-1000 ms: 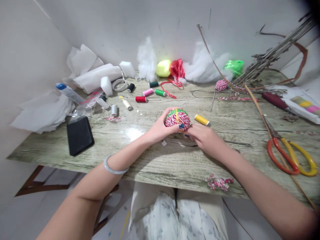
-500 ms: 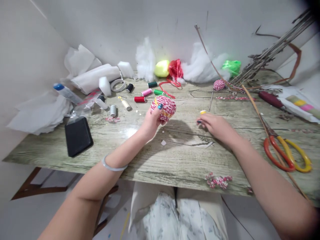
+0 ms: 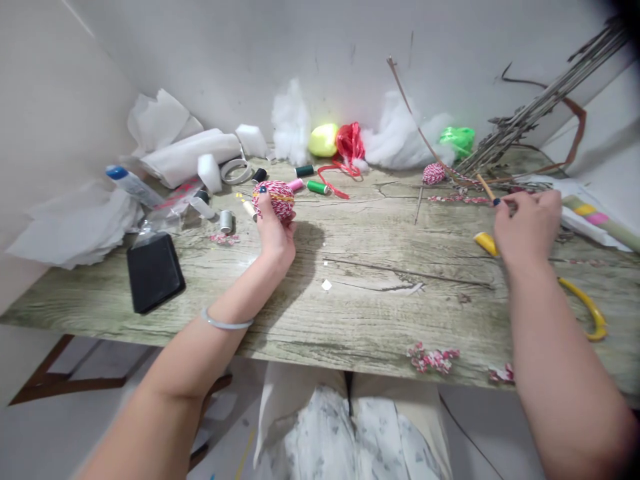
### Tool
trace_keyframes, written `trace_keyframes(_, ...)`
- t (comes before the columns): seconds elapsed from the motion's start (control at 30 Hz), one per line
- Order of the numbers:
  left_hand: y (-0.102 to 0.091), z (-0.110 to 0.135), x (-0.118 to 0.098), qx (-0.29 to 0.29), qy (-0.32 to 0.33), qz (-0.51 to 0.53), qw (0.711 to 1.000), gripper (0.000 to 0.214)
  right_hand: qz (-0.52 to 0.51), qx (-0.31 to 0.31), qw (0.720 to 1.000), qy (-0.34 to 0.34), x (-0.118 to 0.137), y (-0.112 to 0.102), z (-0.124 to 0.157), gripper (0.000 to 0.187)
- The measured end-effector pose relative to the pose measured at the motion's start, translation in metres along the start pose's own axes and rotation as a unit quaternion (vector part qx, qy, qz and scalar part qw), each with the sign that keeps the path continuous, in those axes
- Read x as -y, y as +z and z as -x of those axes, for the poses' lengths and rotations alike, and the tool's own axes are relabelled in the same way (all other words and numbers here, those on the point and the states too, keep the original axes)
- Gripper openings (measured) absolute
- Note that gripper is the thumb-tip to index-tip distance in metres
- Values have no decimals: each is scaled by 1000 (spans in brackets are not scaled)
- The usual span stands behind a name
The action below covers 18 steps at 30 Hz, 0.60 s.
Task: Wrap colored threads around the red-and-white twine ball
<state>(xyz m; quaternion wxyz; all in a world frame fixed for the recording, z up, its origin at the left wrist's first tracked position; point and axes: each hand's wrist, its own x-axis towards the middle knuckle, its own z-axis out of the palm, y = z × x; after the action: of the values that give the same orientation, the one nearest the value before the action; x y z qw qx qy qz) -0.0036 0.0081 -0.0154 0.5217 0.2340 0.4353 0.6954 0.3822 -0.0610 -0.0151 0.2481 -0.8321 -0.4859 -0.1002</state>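
My left hand (image 3: 276, 235) is closed on a ball wound with red-and-white twine (image 3: 274, 197), holding it up over the left middle of the wooden table (image 3: 360, 313), near several thread spools (image 3: 317, 187). My right hand (image 3: 527, 225) is far to the right with its fingers curled. A yellow thread spool (image 3: 485, 243) sticks out from under its palm. Its fingertips touch a thin brown stick (image 3: 486, 189). The orange-and-yellow scissors (image 3: 586, 307) lie mostly hidden behind my right wrist.
A black pad (image 3: 153, 272), a blue-capped tube (image 3: 131, 185) and crumpled white paper (image 3: 75, 227) lie at the left. Stuffing, red and green ribbon and a small twine ball (image 3: 433, 173) line the back wall. Dry twigs (image 3: 540, 110) fill the back right corner. Twine scraps (image 3: 433, 359) lie at the near edge.
My left hand lifted the twine ball from the table's middle and carried it left and back. My right hand took the yellow spool and swung far right to the stick.
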Motion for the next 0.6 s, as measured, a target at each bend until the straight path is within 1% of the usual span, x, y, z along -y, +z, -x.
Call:
trace_keyframes(0.03,-1,0,1,-2,4,0,1000,44,-3,5,999,53,-1,-2,-1,26)
trace_keyframes(0.1,-1,3,1,15,2,-5,1000,48,-32,42,988,143,0,-4,-3,26)
trace_keyframes(0.13,0,6,2,30,0,-9,1000,50,-57,63,982,168,1,-4,-4,26)
trace_keyframes(0.2,1,13,3,62,-7,-23,998,52,-113,84,973,184,3,-4,-5,26)
trace_keyframes(0.3,3,22,6,95,-19,-40,994,52,-187,98,961,176,7,-2,-6,30)
trace_keyframes(0.37,3,23,7,104,-24,-44,993,52,-207,86,959,170,7,-1,-6,32)
trace_keyframes(0.4,3,22,7,102,-22,-45,994,51,-197,78,964,161,5,-2,-6,31)
trace_keyframes(0.47,2,16,4,79,2,-49,996,51,-128,86,981,114,-1,-5,-7,25)
trace_keyframes(0.53,2,8,-1,31,61,-45,997,49,-58,142,987,54,-7,-12,-7,24)
trace_keyframes(0.57,1,4,-5,11,97,-36,995,48,-56,181,981,33,-9,-16,-7,26)
trace_keyframes(0.6,1,0,-8,-4,128,-25,991,47,-87,221,971,24,-10,-21,-7,30)
